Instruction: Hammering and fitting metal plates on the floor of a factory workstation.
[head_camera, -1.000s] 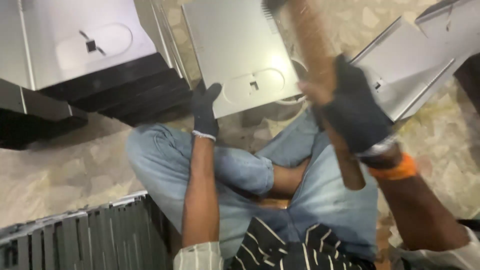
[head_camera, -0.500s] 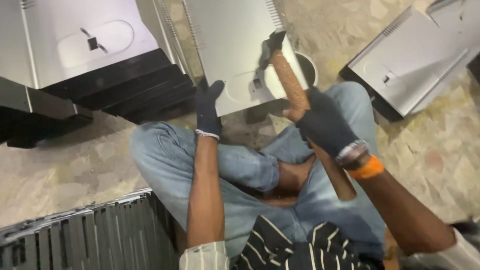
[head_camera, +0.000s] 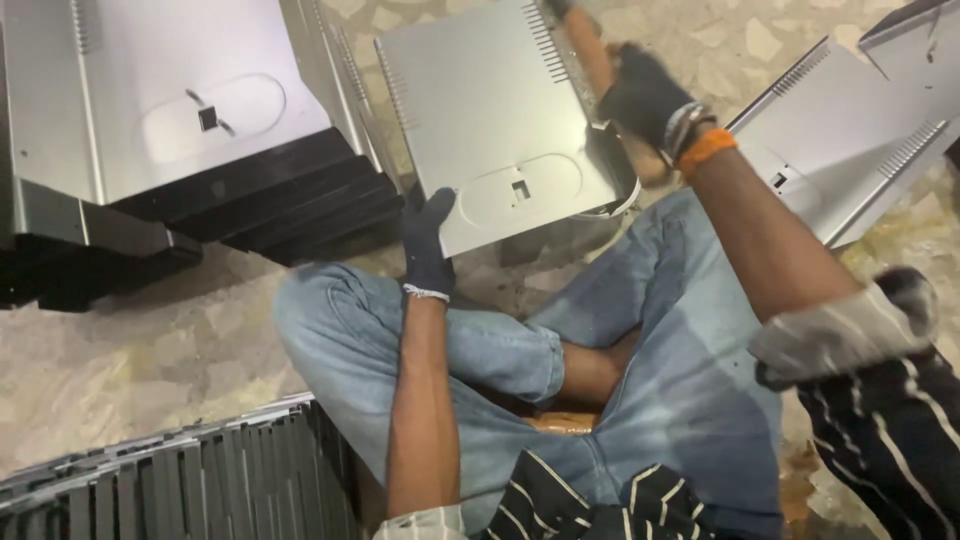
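Stack (head_camera: 180, 110): grey panels piled at left, on the floor.
Left hand (head_camera: 428, 235): gloved, fingers closed on the near edge of the panel (head_camera: 490, 120).
Panel: flat before the knees, over a bowl (head_camera: 615, 195).
Right hand (head_camera: 645, 95): gloved, fist gripping a wooden handle (head_camera: 592, 50) above the panel's right edge.
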